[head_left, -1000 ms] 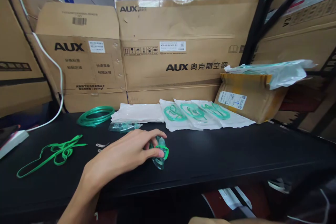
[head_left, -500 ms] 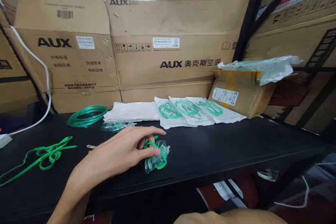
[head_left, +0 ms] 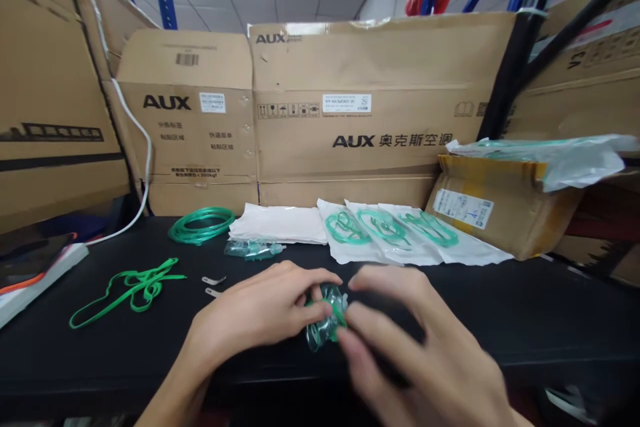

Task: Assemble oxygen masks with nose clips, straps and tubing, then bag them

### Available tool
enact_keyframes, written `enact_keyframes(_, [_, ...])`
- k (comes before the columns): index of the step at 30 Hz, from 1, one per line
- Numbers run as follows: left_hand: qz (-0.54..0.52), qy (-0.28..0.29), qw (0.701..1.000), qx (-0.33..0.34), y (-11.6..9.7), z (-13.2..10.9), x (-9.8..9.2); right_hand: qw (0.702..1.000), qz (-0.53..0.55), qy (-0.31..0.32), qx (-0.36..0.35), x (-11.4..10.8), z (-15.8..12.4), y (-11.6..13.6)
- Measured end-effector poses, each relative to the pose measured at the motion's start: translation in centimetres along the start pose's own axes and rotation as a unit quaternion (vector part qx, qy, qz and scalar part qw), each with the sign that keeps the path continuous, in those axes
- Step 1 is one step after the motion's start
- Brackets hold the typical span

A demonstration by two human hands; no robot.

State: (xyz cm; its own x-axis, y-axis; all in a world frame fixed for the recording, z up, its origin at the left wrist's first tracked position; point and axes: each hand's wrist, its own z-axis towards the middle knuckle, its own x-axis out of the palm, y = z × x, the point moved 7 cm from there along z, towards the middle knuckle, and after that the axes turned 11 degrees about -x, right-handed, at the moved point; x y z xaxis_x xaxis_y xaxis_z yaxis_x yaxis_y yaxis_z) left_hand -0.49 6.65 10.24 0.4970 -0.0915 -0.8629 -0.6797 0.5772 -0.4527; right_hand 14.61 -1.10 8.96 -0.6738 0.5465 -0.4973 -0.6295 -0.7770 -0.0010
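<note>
Near the front edge of the black shelf, my left hand (head_left: 265, 307) has its thumb and fingers closed on a clear plastic mask (head_left: 319, 333) with a green strap (head_left: 339, 310). From the right, my right hand (head_left: 415, 340) reaches over the mask, blurred by motion. Its fingers are apart, and the thumb and a fingertip are close to the green strap; whether they touch it is unclear. Behind my left hand lies another clear mask (head_left: 253, 250), flat beside the stack of white pouches (head_left: 280, 223).
Green straps (head_left: 150, 287) and small metal strips (head_left: 213, 280) lie left. Coiled green tubing (head_left: 200, 225) and pouches with tubing (head_left: 390, 233) line the back. A tilted carton (head_left: 500, 207) bears more pouches at right; large cartons (head_left: 350, 73) stand behind. A white power strip (head_left: 40, 287) sits far left.
My right hand has risen from the bottom edge to beside the mask. The view has shifted left and up. My left hand still holds the mask.
</note>
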Motion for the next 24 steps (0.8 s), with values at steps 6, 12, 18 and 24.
enact_keyframes(6, [-0.078,-0.091,0.993,0.013,-1.2,0.4,-1.2,0.968,0.101,0.079,0.214,-0.5,1.5,-5.2])
enact_keyframes(12, [-0.238,-0.136,0.961,0.038,-1.7,1.0,-3.2,0.872,0.318,-0.057,0.367,1.2,2.5,-7.8])
enact_keyframes(18, [-0.299,-0.151,0.941,0.035,-0.2,1.1,-4.0,0.837,0.41,-0.044,0.36,3.4,4.9,-7.0])
enact_keyframes(24, [-0.193,-0.16,0.967,0.051,-1.3,1.0,-3.9,0.86,0.408,-0.031,0.306,3.3,5.9,-6.2])
